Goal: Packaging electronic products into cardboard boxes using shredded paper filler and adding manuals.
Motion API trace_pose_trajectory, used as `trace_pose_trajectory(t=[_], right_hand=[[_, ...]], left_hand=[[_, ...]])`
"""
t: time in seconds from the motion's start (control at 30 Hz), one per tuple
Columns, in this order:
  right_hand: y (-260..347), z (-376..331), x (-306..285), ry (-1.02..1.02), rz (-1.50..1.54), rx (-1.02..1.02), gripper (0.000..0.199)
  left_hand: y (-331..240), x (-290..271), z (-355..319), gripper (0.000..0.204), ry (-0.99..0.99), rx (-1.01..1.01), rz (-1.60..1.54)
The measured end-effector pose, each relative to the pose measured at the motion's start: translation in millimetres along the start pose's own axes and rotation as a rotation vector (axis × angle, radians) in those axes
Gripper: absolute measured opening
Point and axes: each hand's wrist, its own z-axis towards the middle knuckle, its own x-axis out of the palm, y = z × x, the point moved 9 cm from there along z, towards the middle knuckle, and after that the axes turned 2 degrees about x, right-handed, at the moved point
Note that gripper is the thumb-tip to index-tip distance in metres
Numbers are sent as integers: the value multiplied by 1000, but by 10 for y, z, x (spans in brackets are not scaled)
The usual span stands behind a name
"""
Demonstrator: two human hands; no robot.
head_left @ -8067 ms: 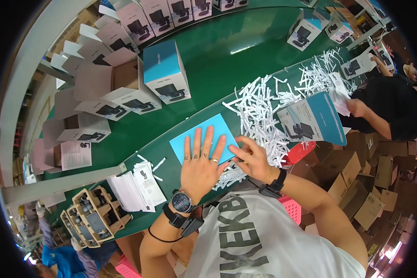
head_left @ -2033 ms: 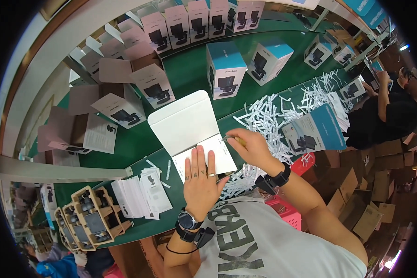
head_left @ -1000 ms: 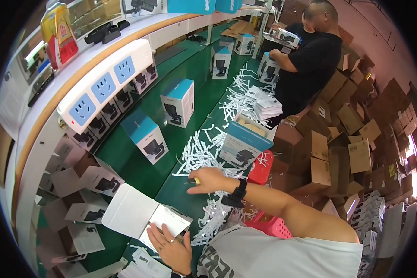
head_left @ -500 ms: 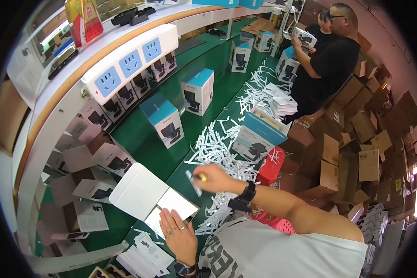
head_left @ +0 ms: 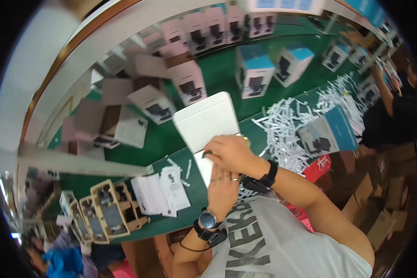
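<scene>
- Currently, an open white box (head_left: pixel 206 118) sits on a green table (head_left: pixel 245 109), its lid folded back, away from the person.
- The left hand (head_left: pixel 223 190) lies over the box's near part, fingers straight, gripping nothing.
- The right hand (head_left: pixel 229 153) crosses just above those fingertips, fingers curled; a small yellow thing (head_left: pixel 246 140) shows beside it, but I cannot tell whether it is gripped.
- Paper shreds (head_left: pixel 282 129) lie to the right.
- Uneven pressing could slide the box; with hands this close, a right-hand slip could catch the left fingers.

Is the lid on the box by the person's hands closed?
No, the white lid is folded back, wide open.
</scene>
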Motion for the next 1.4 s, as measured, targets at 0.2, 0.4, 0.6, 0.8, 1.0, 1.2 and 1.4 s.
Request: trace_pose_trajectory(t=[0.2, 0.4, 0.6, 0.8, 1.0, 1.2, 1.4], right_hand=[[163, 132, 162, -38, -68, -73, 12], [161, 135, 242, -11, 2, -94, 14], [238, 152, 311, 20, 72, -60, 19], [198, 76, -30, 45, 193, -37, 23], [-911, -168, -1077, -66, -264, 425, 47], [-726, 147, -818, 5, -12, 393, 55], [-626, -288, -507, 73, 912, 583, 37]], left_hand=[[32, -96, -143, 43, -170, 102, 33], [28, -145, -118, 37, -204, 116, 25], [147, 73, -157, 35, 111, -34, -90], [149, 45, -112, 49, 58, 32, -13], [30, -250, -50, 67, -181, 150, 16], [2, -344, -27, 70, -43, 134, 4], [182, -402, -109, 68, -62, 110, -223]])
